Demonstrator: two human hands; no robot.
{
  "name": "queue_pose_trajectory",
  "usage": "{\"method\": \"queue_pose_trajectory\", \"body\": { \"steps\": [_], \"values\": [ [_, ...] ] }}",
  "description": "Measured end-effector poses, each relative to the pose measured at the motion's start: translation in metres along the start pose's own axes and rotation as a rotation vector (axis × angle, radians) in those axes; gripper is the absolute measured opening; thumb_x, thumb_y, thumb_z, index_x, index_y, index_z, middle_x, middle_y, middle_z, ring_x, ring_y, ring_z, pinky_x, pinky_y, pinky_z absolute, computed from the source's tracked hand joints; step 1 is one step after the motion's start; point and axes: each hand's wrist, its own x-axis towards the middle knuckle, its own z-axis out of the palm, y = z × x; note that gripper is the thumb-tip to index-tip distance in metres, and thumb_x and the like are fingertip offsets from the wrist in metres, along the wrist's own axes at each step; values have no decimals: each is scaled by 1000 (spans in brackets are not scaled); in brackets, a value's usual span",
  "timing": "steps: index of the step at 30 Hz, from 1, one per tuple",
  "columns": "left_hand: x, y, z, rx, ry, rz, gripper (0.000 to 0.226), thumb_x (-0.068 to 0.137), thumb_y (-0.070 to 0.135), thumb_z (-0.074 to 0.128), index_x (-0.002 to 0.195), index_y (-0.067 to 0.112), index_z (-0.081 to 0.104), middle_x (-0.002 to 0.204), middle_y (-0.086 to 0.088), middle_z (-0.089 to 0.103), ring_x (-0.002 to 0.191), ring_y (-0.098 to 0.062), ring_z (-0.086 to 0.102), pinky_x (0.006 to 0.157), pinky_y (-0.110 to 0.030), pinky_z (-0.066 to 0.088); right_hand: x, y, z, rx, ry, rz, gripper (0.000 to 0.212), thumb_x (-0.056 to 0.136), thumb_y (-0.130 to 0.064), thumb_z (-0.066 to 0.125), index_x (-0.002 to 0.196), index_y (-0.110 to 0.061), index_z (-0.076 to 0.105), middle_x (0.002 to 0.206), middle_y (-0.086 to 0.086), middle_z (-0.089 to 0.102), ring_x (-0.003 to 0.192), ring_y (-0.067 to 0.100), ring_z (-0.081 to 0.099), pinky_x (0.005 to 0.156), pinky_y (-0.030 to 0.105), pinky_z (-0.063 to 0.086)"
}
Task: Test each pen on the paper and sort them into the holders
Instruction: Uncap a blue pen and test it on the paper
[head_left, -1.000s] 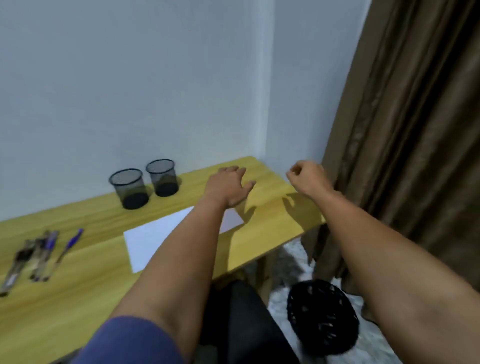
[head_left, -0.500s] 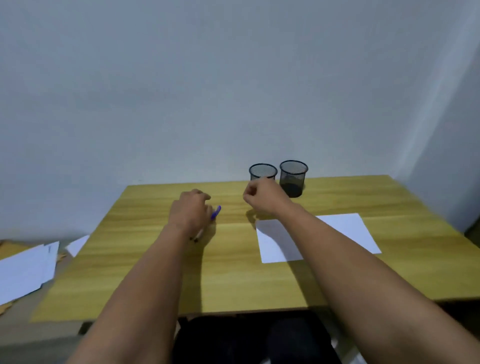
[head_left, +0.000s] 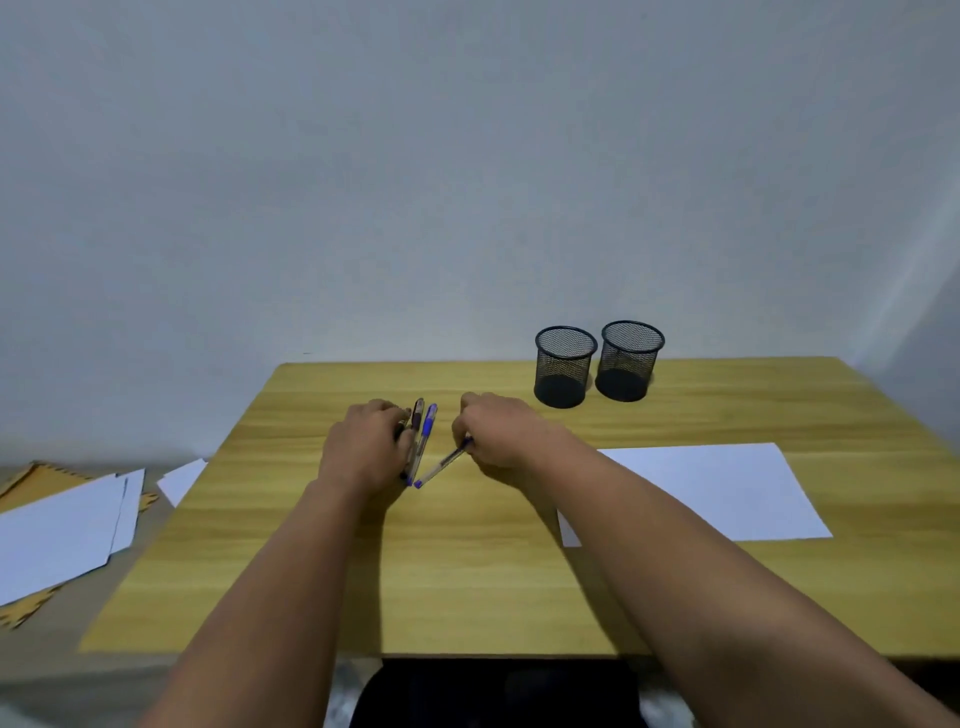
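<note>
Now your right hand has crossed to the pens mid-tabletop and pinches one blue pen, angled, its cap end down by the others. Your left hand lies over the rest; whether it grips them, you can't tell. Paper sits toward the right edge, both holders at the back edge.
</note>
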Motion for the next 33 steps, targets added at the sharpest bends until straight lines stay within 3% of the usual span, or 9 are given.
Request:
{"method": "queue_pose_trajectory", "body": {
  "steps": [3, 6, 8, 10, 14, 18, 21, 29, 33],
  "values": [
    [0, 11, -3, -96, 81, -1, 35, 100, 40, 47, 121, 23, 69, 127, 0, 63, 119, -24, 53, 90, -44, 51, -13, 20, -11, -4, -12, 20, 13, 97, -20, 68, 107, -24, 76, 108, 0, 67, 98, 26, 66, 79, 41, 58],
    [0, 30, -10, -363, 155, -57, 44, 102, 49, 42, 123, 22, 69, 128, -2, 65, 118, -25, 57, 94, -45, 50, -29, 42, -23, 141, 25, 134, 22, 95, -20, 68, 115, -23, 76, 109, 1, 73, 102, 25, 66, 82, 35, 53],
    [1, 46, -13, -491, 176, -71, 49, 101, 54, 40, 125, 21, 67, 130, -2, 65, 117, -23, 59, 97, -43, 48, -40, 57, -30, 369, 141, 243, 23, 96, -16, 68, 117, -20, 77, 102, 0, 73, 97, 24, 65, 87, 37, 56],
    [4, 66, -15, -556, 157, -45, 52, 100, 58, 41, 127, 21, 66, 132, 0, 65, 110, -18, 60, 98, -38, 47, -53, 68, -35, 735, 291, 348, 9, 97, -6, 72, 98, -14, 75, 89, 3, 71, 83, 23, 68, 81, 36, 59],
    [8, 116, -14, -757, -99, 17, 50, 96, 62, 47, 121, 24, 69, 121, 2, 70, 109, -18, 64, 99, -40, 50, -78, 77, -48, 1338, 412, 433, 7, 97, 0, 74, 101, 3, 70, 77, 13, 70, 54, 12, 67, 53, 21, 52],
    [9, 162, -12, -859, -200, 103, 37, 103, 40, 48, 93, 9, 65, 87, -8, 75, 78, -25, 69, 81, -41, 54, -101, 86, -53, 1457, 444, 531, 14, 100, -19, 76, 88, -12, 70, 83, 14, 69, 65, 18, 59, 57, 25, 46],
    [9, 188, -12, -825, -210, 159, 35, 104, 36, 48, 82, 10, 56, 69, -5, 68, 59, -16, 57, 64, -32, 45, -114, 95, -51, 1486, 521, 664, 24, 105, -27, 66, 83, -17, 69, 63, -2, 57, 52, 12, 45, 48, 23, 36],
    [18, 228, -32, -991, -533, 139, 33, 108, 33, 42, 82, 14, 42, 61, 1, 44, 56, -17, 35, 60, -30, 38, -116, 105, -49, 1703, 638, 854, 28, 108, -22, 53, 81, -15, 59, 47, -6, 42, 35, 7, 30, 40, 18, 21],
    [19, 196, -27, -964, -748, 112, 33, 105, 37, 48, 78, 18, 45, 61, 1, 47, 54, -14, 40, 60, -26, 42, -125, 138, -64, 1832, 928, 1061, 27, 103, -10, 44, 77, -17, 50, 54, -1, 35, 29, 9, 25, 39, 13, 16]
  ]
}}
